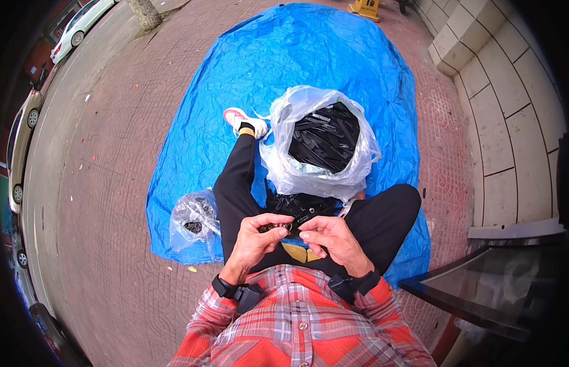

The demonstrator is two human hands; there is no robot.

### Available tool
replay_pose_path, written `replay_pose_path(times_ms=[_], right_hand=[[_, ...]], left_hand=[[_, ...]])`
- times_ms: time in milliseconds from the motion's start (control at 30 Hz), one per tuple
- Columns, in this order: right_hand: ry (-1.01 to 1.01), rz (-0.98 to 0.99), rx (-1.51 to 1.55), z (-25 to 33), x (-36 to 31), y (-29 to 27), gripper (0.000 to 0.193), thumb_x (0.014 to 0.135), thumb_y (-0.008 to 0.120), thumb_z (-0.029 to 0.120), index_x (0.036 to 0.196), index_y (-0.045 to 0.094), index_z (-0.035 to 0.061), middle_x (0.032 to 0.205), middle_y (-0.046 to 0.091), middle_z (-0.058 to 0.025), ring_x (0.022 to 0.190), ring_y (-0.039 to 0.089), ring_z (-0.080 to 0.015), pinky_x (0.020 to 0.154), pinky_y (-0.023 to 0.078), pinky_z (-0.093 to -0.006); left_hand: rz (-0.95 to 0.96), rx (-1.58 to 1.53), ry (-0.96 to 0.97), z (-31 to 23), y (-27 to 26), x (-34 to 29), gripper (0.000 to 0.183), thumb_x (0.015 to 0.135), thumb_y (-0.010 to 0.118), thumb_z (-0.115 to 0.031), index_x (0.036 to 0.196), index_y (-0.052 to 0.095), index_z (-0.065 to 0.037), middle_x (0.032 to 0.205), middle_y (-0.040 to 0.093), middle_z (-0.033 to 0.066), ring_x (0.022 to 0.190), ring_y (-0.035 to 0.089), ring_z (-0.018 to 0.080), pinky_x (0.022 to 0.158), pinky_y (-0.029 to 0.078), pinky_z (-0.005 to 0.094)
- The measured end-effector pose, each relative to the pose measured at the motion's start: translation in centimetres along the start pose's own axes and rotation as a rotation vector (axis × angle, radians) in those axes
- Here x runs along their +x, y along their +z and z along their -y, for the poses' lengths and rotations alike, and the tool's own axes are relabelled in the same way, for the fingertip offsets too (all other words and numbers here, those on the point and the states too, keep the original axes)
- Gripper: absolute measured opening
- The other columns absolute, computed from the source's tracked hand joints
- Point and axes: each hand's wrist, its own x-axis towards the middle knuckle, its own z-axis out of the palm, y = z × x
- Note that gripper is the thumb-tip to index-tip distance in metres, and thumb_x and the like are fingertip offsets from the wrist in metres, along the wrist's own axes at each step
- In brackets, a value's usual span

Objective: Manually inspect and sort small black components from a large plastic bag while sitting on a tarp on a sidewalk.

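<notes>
In front of my belly, my left hand point(254, 240) pinches a small dark piece with shiny, metal-looking bits point(283, 226) between thumb and fingers. Close to its right end, my right hand point(339, 240) is closed, thumb against forefinger; what sits in that pinch is too small to name. Just beyond both hands, loose black pieces point(304, 203) lie in a heap between my legs. Behind the heap stands a large translucent plastic bag point(309, 179), its mouth wide, full of long thin black plastic strips point(326, 137).
A smaller clear bag point(181, 235) with tiny dark bits point(193, 227) rests beside my left thigh. I sit on a blue tarp point(284, 52) over red paving point(113, 183). A tiled wall point(489, 122) and a dark-framed panel point(480, 287) stand to the right; parked cars point(82, 27) line the left.
</notes>
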Motion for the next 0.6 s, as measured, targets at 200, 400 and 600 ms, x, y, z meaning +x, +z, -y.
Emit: replay_pose_path(times_ms=[200, 400, 600], right_hand=[[-0.015, 0.032, 0.099, 0.9, 0.2, 1.1, 0.017, 0.080, 0.062, 0.003, 0.093, 0.052, -0.0010, 0.072, 0.058, -0.0063, 0.049, 0.050, -0.0068, 0.039, 0.035, -0.0180], [-0.122, 0.041, -0.071, 1.4, 0.7, 2.0, 0.022, 0.083, 0.061, 0.006, 0.100, 0.049, 0.0005, 0.075, 0.058, -0.0060, 0.052, 0.052, -0.0067, 0.044, 0.038, -0.0175], [-0.004, 0.072, -0.328, 2.5, 0.1, 2.2, 0.015, 0.085, 0.057, 0.012, 0.082, 0.059, -0.0020, 0.068, 0.055, -0.0004, 0.058, 0.048, -0.0041, 0.051, 0.039, -0.0194]], left_hand=[[0.033, 0.019, 0.014, -0.6, 0.3, -0.4, 0.024, 0.075, 0.067, 0.000, 0.099, 0.064, 0.000, 0.066, 0.057, -0.0020, 0.045, 0.037, 0.0001, 0.039, 0.024, 0.0162], [0.029, 0.159, 0.010, -0.6, 0.2, -0.7, 0.023, 0.074, 0.069, -0.002, 0.096, 0.066, -0.002, 0.058, 0.050, -0.0056, 0.045, 0.035, -0.0005, 0.040, 0.024, 0.0167], [0.009, 0.240, 0.042, -1.2, -0.3, -1.0, 0.022, 0.074, 0.070, -0.003, 0.095, 0.066, -0.003, 0.059, 0.051, -0.0056, 0.047, 0.037, -0.0007, 0.041, 0.025, 0.0158]])
